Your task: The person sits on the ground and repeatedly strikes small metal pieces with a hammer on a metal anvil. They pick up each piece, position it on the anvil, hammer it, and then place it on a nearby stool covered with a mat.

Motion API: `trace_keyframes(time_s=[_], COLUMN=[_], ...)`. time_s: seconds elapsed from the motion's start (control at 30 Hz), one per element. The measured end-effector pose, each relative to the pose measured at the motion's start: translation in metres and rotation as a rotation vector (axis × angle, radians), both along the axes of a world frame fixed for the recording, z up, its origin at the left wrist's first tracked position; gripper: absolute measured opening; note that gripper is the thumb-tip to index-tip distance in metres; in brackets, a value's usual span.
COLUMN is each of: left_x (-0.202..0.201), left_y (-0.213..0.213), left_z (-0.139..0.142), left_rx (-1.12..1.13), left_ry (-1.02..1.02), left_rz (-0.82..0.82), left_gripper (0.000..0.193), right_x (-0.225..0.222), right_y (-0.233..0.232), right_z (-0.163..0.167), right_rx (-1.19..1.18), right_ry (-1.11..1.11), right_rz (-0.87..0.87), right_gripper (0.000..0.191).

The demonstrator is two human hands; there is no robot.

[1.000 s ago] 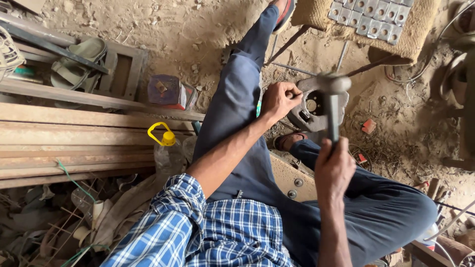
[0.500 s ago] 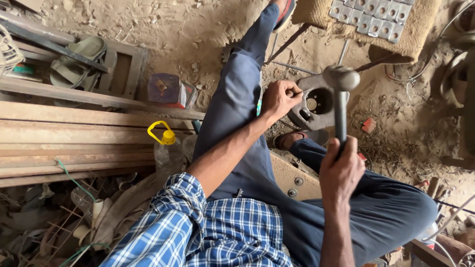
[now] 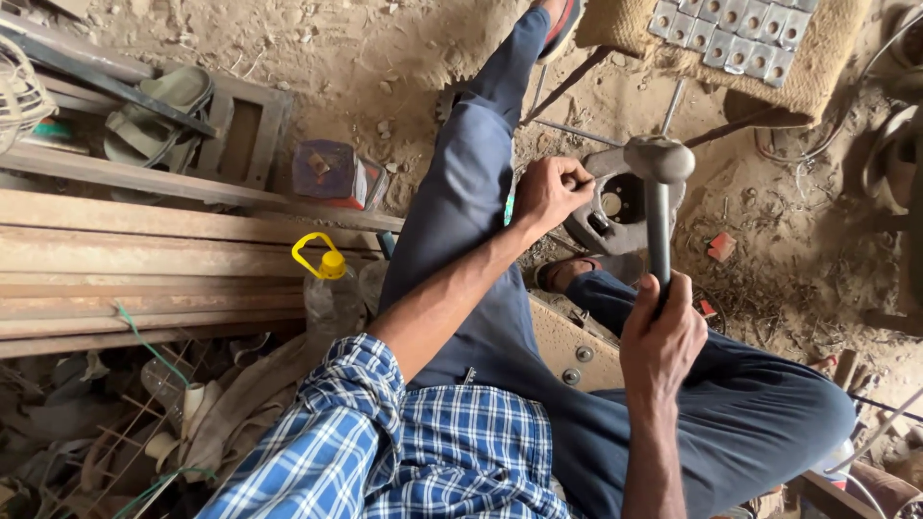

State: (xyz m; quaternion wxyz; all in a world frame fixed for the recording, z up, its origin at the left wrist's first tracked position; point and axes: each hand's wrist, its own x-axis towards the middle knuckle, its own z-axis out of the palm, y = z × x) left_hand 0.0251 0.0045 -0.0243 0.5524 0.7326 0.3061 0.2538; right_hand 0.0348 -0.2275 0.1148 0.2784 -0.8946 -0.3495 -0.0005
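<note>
My right hand [image 3: 662, 338] grips the handle of a grey hammer [image 3: 658, 183], whose head is raised above a round grey metal part [image 3: 615, 204] lying on the dirt ground. My left hand [image 3: 550, 190] is closed on the left rim of that metal part; whether it also holds a small tool there I cannot tell. I sit with my legs in dark blue trousers [image 3: 481, 154] stretched out, one on each side of the part. A blue checked sleeve [image 3: 327, 432] covers my left upper arm.
Long rusty steel bars [image 3: 144, 259] lie at the left. A plastic bottle with a yellow cap [image 3: 331, 284] stands beside them. A red and blue box [image 3: 332, 174] sits on the dirt. A woven mat with small metal plates [image 3: 740, 38] lies at the top right.
The hammer has risen and swung slightly away from the metal part, with my right hand drawing back toward me. My left hand has stayed on the part.
</note>
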Motion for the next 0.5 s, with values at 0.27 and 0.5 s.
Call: trace_keyframes(time_s=[0.27, 0.5], left_x=[0.008, 0.006], left_y=[0.001, 0.000], left_z=[-0.021, -0.017], left_rx=[0.085, 0.037], left_ry=[0.036, -0.009], left_rz=[-0.013, 0.013], left_gripper=[0.015, 0.010], right_x=[0.003, 0.006], right_y=[0.007, -0.003], right_z=[-0.017, -0.005], right_rx=[-0.272, -0.193], right_ry=[0.026, -0.030], right_rz=[-0.040, -0.017], right_gripper=[0.039, 0.036])
